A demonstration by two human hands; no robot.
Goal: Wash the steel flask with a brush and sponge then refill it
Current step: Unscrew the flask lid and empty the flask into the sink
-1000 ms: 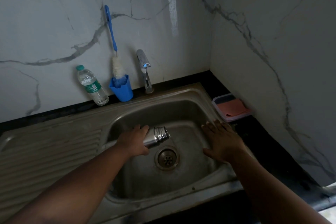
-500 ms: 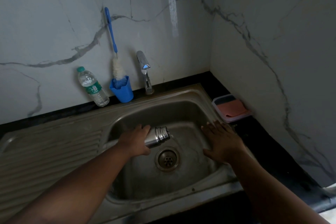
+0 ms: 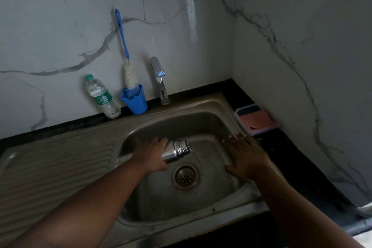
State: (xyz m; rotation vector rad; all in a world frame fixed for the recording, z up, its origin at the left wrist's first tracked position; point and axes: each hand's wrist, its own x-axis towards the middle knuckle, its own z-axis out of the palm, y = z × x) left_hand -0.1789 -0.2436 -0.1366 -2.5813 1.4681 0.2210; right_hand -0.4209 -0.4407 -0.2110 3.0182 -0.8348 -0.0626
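Head view: steel flask [image 3: 175, 150] in left hand [image 3: 151, 155]

Bare basin floor around drain [image 3: 185, 176]; tap [image 3: 160, 78], cup [image 3: 135, 100], bottle [image 3: 101, 96] along back rim.

One steel flask [image 3: 175, 150], one bottle brush [image 3: 126, 66] in one blue cup [image 3: 135, 101], one plastic water bottle [image 3: 101, 96], one tap [image 3: 160, 78] — and one tray [image 3: 244, 111] holding one sponge [image 3: 256, 120]. Two hands — left hand [image 3: 152, 155], right hand [image 3: 246, 157] — over one sink [image 3: 201, 110].

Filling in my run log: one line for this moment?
left hand grips steel flask tipped over sink | right hand flat on basin edge | brush in cup
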